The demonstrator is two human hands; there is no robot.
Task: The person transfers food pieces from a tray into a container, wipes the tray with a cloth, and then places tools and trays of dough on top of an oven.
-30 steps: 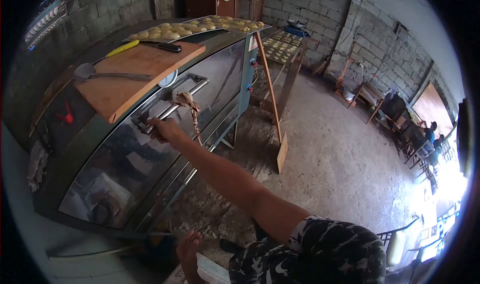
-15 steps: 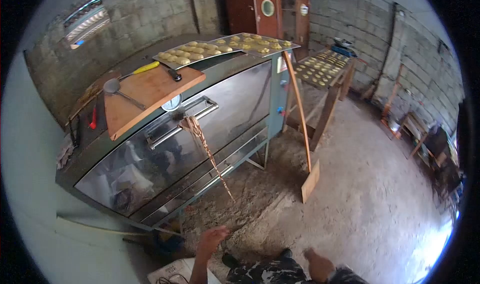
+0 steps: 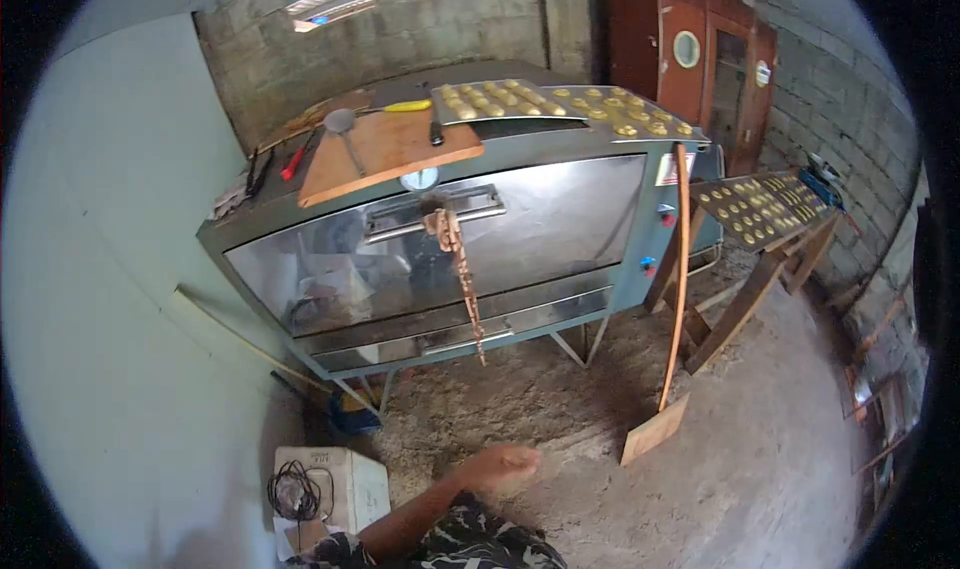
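One hand [image 3: 497, 462] shows at the bottom of the head view, over the bare floor [image 3: 760, 449] in front of the oven [image 3: 440, 249]; it is loosely curled with the fingers drawn narrow and holds nothing. Which hand it is cannot be told with certainty, though the arm enters from lower left; the other hand is out of view. A second ago a hand gripped the oven door handle [image 3: 435, 214]; half a second ago both hands had dropped low and clear of it. The handle now stands untouched, well apart from the hand, with the knotted rope [image 3: 462, 274] hanging straight down from it across the shut door. The view has swung so the oven appears nearly face-on. On top lie the wooden board [image 3: 385, 149] and trays of dough pieces [image 3: 500, 99]. A long wooden paddle [image 3: 675, 299] leans against the oven's right end. A white box [image 3: 345, 474] sits on the floor at lower left.
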